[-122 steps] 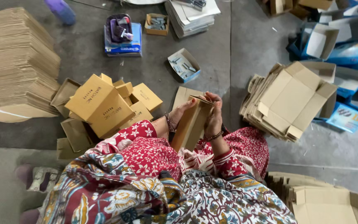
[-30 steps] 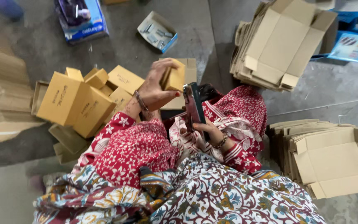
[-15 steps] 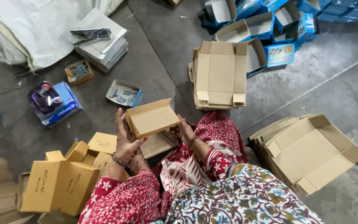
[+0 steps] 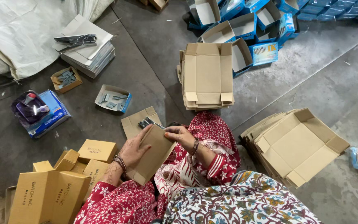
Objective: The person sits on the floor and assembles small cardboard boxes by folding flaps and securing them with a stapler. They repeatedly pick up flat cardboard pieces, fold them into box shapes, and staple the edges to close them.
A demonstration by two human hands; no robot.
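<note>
I sit on a grey concrete floor with a small brown cardboard box [image 4: 153, 155] held over my lap. My left hand [image 4: 134, 148] grips its left side, bangles at the wrist. My right hand [image 4: 180, 136] pinches the box's upper right edge. Just behind the box lies a flat piece of cardboard [image 4: 135, 120] with a small metal stapler [image 4: 146, 122] on it. Folded brown boxes [image 4: 54, 191] are piled by my left elbow.
A stack of flat unfolded cartons [image 4: 207, 76] lies ahead, another stack [image 4: 297, 145] at my right. Small open trays of staples [image 4: 112, 99] [image 4: 66, 79], a blue packet [image 4: 42, 111], a pile of grey sheets [image 4: 88, 50] and blue-and-white open boxes [image 4: 245, 25] lie around.
My view has swung and steadied. The box was held up open-side out in my left hand; now it is lower over my lap, turned, with both hands on it.
</note>
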